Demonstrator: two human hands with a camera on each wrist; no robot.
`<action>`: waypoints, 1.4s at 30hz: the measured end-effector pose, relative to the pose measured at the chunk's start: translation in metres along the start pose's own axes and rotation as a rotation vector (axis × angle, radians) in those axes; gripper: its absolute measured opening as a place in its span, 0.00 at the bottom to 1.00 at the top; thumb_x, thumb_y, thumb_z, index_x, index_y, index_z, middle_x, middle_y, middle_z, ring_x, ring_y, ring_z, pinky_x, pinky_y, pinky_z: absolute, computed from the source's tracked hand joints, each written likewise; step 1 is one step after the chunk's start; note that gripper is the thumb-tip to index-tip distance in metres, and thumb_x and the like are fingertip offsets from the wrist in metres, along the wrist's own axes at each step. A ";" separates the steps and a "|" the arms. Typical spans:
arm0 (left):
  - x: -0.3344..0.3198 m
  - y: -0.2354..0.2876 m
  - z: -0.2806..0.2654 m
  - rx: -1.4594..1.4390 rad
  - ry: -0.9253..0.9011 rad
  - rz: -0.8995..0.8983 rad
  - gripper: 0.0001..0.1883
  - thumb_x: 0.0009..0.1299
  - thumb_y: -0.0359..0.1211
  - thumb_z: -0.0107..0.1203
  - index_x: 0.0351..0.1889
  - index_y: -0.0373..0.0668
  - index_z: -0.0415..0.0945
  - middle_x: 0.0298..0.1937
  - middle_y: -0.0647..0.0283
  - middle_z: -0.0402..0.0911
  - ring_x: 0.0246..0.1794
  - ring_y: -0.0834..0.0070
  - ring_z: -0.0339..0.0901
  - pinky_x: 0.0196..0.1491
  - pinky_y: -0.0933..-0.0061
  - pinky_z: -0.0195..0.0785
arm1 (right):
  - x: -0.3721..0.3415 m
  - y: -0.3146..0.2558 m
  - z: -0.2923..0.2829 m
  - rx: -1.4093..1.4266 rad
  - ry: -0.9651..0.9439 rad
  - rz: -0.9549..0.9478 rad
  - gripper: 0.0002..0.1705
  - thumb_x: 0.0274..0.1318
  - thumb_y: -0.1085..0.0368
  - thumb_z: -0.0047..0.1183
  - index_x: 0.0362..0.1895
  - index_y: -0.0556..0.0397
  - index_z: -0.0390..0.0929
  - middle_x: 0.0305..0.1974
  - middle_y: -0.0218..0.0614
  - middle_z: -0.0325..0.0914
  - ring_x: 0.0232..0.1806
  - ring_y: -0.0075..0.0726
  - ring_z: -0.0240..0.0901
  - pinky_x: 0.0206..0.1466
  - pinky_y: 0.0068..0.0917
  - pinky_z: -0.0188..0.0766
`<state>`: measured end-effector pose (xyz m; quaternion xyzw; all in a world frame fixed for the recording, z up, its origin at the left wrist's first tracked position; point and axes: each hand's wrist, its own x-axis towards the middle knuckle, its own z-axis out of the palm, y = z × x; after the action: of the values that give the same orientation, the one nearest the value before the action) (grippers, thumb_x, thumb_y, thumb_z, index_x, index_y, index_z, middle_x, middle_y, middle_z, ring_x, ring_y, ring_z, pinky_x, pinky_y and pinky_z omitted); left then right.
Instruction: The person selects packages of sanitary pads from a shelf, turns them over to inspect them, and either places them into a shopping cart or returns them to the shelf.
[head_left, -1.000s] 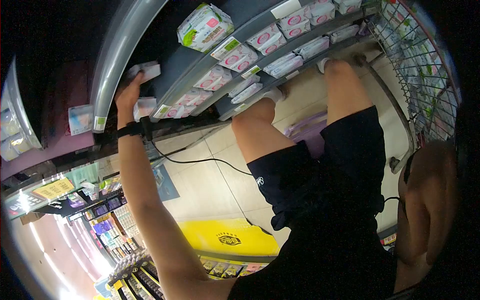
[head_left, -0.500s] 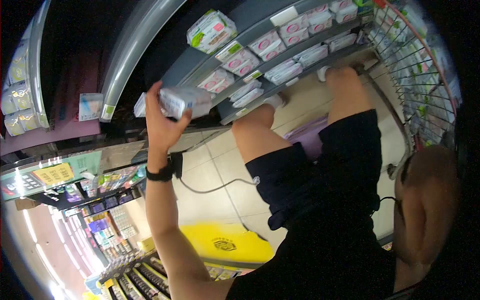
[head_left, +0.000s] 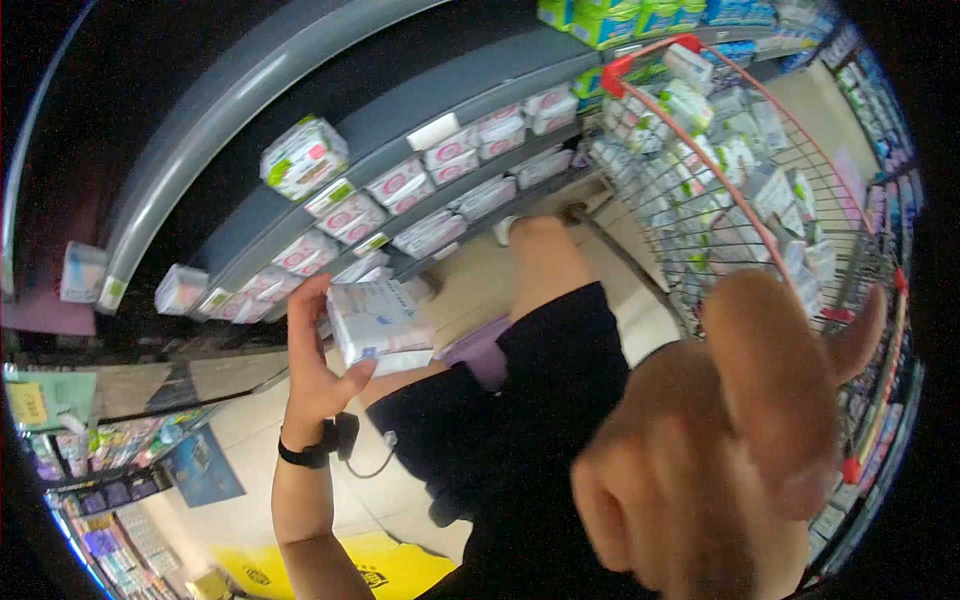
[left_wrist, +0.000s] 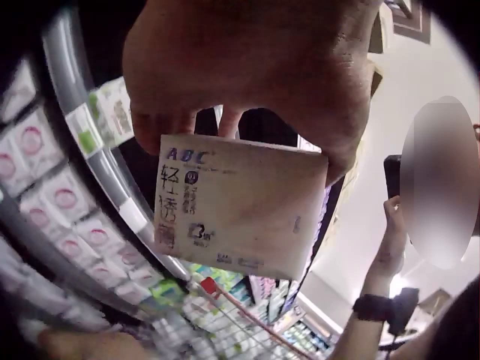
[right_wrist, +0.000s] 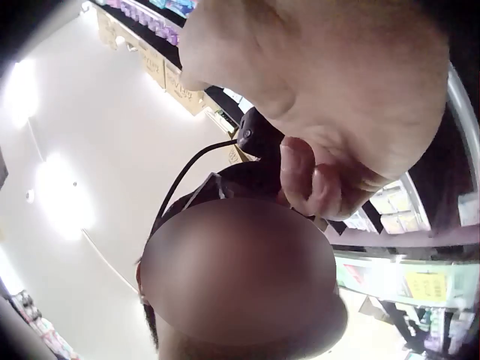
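Observation:
My left hand holds a white pack of sanitary pads in front of the shelves, thumb on one side and fingers on the other. In the left wrist view the pack shows blue "ABC" lettering and hangs below the hand. My right hand is raised close to the head camera, large and blurred, with its fingers loosely bent and nothing seen in them. In the right wrist view that hand is beside the head, its fingertips near a small black device.
A wire shopping cart with red trim, filled with similar packs, stands at the right. Shelves carry rows of pink-and-white packs. One green-and-white pack sits on the upper shelf. A purple stool is between the legs.
My left hand has drawn the pack off the shelf and toward my body. The right hand has moved into the middle of view. The view has turned right, showing more of the cart.

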<state>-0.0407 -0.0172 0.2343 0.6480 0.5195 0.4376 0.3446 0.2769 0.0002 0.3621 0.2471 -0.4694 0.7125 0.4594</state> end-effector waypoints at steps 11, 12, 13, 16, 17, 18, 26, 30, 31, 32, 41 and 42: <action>0.014 -0.052 0.086 -0.090 -0.038 -0.210 0.29 0.65 0.29 0.58 0.65 0.38 0.62 0.59 0.58 0.68 0.63 0.67 0.63 0.66 0.69 0.54 | -0.098 0.108 -0.132 -1.198 0.095 0.768 0.46 0.44 0.58 0.67 0.69 0.52 0.64 0.64 0.51 0.69 0.64 0.56 0.67 0.66 0.42 0.64; 0.012 -0.069 0.090 -0.122 -0.022 -0.283 0.27 0.71 0.37 0.55 0.65 0.38 0.62 0.60 0.58 0.68 0.63 0.67 0.63 0.65 0.67 0.55 | -0.099 0.116 -0.135 -1.201 0.141 0.787 0.46 0.46 0.60 0.66 0.71 0.52 0.61 0.65 0.52 0.68 0.64 0.57 0.67 0.66 0.42 0.65; 0.008 -0.085 0.094 -0.169 0.025 -0.320 0.27 0.72 0.41 0.53 0.65 0.39 0.62 0.60 0.58 0.68 0.62 0.67 0.63 0.65 0.67 0.56 | -0.110 0.131 -0.144 -1.192 0.202 0.754 0.45 0.49 0.62 0.64 0.72 0.50 0.59 0.65 0.51 0.68 0.66 0.54 0.66 0.67 0.40 0.63; -0.001 -0.148 0.111 -0.784 0.367 -0.294 0.29 0.76 0.51 0.45 0.65 0.40 0.62 0.60 0.59 0.68 0.61 0.67 0.64 0.63 0.64 0.59 | -0.144 0.175 -0.187 -1.100 0.416 0.595 0.40 0.57 0.64 0.59 0.72 0.48 0.57 0.64 0.43 0.68 0.66 0.42 0.65 0.68 0.34 0.61; -0.004 -0.161 0.113 -0.906 0.450 -0.261 0.30 0.77 0.54 0.42 0.65 0.41 0.63 0.59 0.59 0.68 0.61 0.66 0.65 0.63 0.64 0.59 | -0.149 0.186 -0.201 -1.056 0.485 0.535 0.38 0.59 0.64 0.57 0.71 0.48 0.57 0.63 0.41 0.69 0.65 0.38 0.65 0.67 0.32 0.60; -0.011 -0.144 0.107 -0.824 0.434 -0.298 0.29 0.77 0.54 0.43 0.65 0.40 0.62 0.60 0.59 0.68 0.60 0.66 0.65 0.62 0.63 0.60 | -0.152 0.195 -0.212 -0.854 0.569 0.592 0.35 0.61 0.65 0.55 0.71 0.47 0.58 0.61 0.38 0.69 0.64 0.35 0.64 0.67 0.30 0.60; -0.124 -0.147 0.046 0.024 0.372 -0.307 0.21 0.75 0.41 0.50 0.60 0.38 0.63 0.53 0.58 0.68 0.55 0.68 0.64 0.61 0.65 0.58 | -0.187 0.202 -0.244 0.123 0.909 0.602 0.25 0.63 0.65 0.51 0.63 0.46 0.63 0.54 0.33 0.71 0.57 0.33 0.70 0.60 0.32 0.68; -0.194 -0.157 0.045 -0.175 0.488 -0.709 0.18 0.74 0.34 0.54 0.56 0.37 0.62 0.51 0.59 0.70 0.51 0.73 0.67 0.53 0.70 0.64 | -0.188 0.207 -0.258 0.322 0.887 0.558 0.24 0.61 0.67 0.51 0.61 0.47 0.65 0.53 0.34 0.72 0.58 0.35 0.71 0.60 0.36 0.70; -0.227 -0.179 0.045 -0.151 0.447 -0.706 0.17 0.74 0.35 0.54 0.55 0.37 0.63 0.51 0.59 0.71 0.49 0.74 0.68 0.51 0.71 0.66 | -0.182 0.207 -0.259 0.337 0.880 0.555 0.24 0.60 0.68 0.50 0.61 0.45 0.64 0.52 0.34 0.72 0.57 0.35 0.72 0.60 0.36 0.70; -0.254 -0.201 0.044 -0.129 0.406 -0.704 0.17 0.75 0.36 0.54 0.54 0.37 0.64 0.51 0.59 0.72 0.48 0.75 0.69 0.49 0.72 0.67 | -0.181 0.208 -0.263 0.324 0.880 0.541 0.26 0.61 0.68 0.49 0.63 0.44 0.63 0.54 0.35 0.71 0.59 0.36 0.70 0.61 0.37 0.68; -0.256 -0.154 0.040 -0.006 0.348 -0.845 0.21 0.64 0.40 0.69 0.40 0.29 0.75 0.32 0.58 0.82 0.33 0.75 0.78 0.39 0.72 0.74 | -0.195 0.222 -0.269 0.373 0.880 0.517 0.27 0.59 0.68 0.46 0.64 0.41 0.65 0.55 0.35 0.73 0.59 0.39 0.71 0.63 0.40 0.66; -0.250 -0.149 0.047 -0.129 0.463 -0.821 0.23 0.64 0.40 0.69 0.43 0.28 0.75 0.33 0.57 0.82 0.34 0.75 0.79 0.41 0.70 0.75 | -0.193 0.221 -0.270 0.380 0.869 0.509 0.28 0.59 0.68 0.46 0.64 0.42 0.65 0.55 0.35 0.73 0.59 0.40 0.71 0.63 0.41 0.66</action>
<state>-0.0724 -0.2277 0.0297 0.2520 0.7674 0.4295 0.4038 0.1901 0.1298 -0.0052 -0.1134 -0.1438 0.9102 0.3715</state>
